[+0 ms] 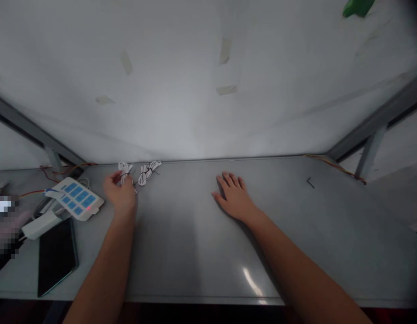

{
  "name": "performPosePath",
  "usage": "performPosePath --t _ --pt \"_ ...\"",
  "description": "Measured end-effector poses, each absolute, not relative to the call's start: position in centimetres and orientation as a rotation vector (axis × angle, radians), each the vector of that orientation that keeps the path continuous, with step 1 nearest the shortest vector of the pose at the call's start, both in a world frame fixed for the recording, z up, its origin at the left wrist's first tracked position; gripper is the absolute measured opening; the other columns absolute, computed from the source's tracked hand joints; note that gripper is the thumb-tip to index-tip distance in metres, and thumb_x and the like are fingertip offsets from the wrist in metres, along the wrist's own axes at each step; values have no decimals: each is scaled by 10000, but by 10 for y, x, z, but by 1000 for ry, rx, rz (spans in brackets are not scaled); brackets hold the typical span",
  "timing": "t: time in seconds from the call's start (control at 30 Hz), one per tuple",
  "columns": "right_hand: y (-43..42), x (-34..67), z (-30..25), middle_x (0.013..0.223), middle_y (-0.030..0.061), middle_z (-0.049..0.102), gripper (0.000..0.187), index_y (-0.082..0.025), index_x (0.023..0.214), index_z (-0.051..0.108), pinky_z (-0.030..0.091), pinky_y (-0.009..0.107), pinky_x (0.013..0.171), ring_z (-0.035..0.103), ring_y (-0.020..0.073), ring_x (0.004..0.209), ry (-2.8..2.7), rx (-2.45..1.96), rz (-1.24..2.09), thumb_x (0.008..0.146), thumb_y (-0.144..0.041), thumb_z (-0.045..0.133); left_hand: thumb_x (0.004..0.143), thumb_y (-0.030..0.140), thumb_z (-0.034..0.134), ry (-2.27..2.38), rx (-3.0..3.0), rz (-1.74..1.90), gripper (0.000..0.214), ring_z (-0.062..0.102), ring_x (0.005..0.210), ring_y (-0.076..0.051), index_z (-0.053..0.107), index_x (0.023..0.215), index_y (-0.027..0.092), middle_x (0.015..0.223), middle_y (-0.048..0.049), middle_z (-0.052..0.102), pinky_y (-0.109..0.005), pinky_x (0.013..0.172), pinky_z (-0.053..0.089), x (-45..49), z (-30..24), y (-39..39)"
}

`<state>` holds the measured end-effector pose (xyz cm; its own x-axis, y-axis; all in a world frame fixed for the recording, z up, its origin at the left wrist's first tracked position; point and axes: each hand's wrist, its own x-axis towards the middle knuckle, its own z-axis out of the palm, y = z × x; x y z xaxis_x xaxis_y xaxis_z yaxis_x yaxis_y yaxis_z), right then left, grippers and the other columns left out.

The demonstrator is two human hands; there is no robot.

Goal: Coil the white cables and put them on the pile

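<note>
My left hand (119,193) reaches to the back left of the grey table (201,243), fingers curled around a coiled white cable bundle (125,170). A second white cable bundle (148,171) lies just to its right, near the back edge. My right hand (232,196) rests flat on the table's middle, palm down, fingers stretched out, holding nothing.
A white power strip with blue sockets (76,198) lies at the left, beside a white adapter (39,225) and a dark tablet (56,254). A small black hex key (310,182) lies at the back right. Red-orange wires (339,167) run along the back edge. A white wall stands behind.
</note>
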<state>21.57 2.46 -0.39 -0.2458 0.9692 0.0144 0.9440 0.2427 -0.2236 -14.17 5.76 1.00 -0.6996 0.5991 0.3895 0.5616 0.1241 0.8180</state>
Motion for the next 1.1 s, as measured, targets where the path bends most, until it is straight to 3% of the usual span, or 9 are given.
performPosePath --t 0.17,0.3,0.6,0.73,0.83,0.93,1.0,1.1 --pt "24 215 -2 1700 168 276 691 -123 1600 390 157 571 1272 231 376 1574 -2345 -1835 281 1030 -513 392 887 249 635 2539 1681 1261 300 515 1320 -321 688 1163 147 1313 -146 618 -502 1173 361 -123 6 56" --pt "24 214 0 1701 170 273 687 -113 1596 397 150 573 1275 224 379 1576 -2343 -1833 301 1030 -501 403 889 340 675 2615 1805 887 360 371 1447 -398 705 1212 183 1507 -173 508 -591 1183 276 -102 -2 58" --pt "24 216 -5 1688 187 299 672 -102 1583 412 163 591 1267 238 394 1568 -2331 -1792 294 1029 -482 420 914 302 586 2672 1939 776 215 437 1351 -405 705 1019 157 1310 -174 630 -632 1130 284 -106 -1 56" --pt "25 215 -5 1637 222 384 603 -90 1505 504 197 601 1249 307 407 1532 -2264 -1735 302 1000 -419 502 932 315 522 2449 2077 886 252 554 1229 -382 673 1032 139 1150 -182 690 -559 1057 405 -95 4 56" --pt "25 208 -3 1440 220 592 409 -117 1285 653 325 539 1193 483 360 1395 -2064 -1552 382 946 -328 563 963 368 491 2157 2102 1085 302 659 1076 -327 637 1093 137 1063 -162 714 -465 963 501 -72 7 46" --pt "22 196 0 1104 138 726 250 -189 1040 680 495 455 997 650 277 1084 -1686 -1331 737 951 -389 560 1001 413 492 1877 2104 1150 310 716 993 -272 612 1151 169 1059 -119 740 -379 841 563 -39 10 24" --pt "20 187 1 906 81 722 292 -208 936 656 529 390 828 669 228 874 -1421 -1205 1076 928 -496 609 1024 397 490 1689 2200 1117 267 738 969 -234 618 1151 200 1085 -92 754 -344 830 579 -17 12 9" --pt "16 179 3 755 21 682 397 -205 892 674 476 318 675 607 166 692 -1150 -1076 1411 784 -572 783 1035 307 504 1465 2395 1171 207 752 979 -202 610 1178 202 1081 -81 767 -320 867 594 2 13 -6"
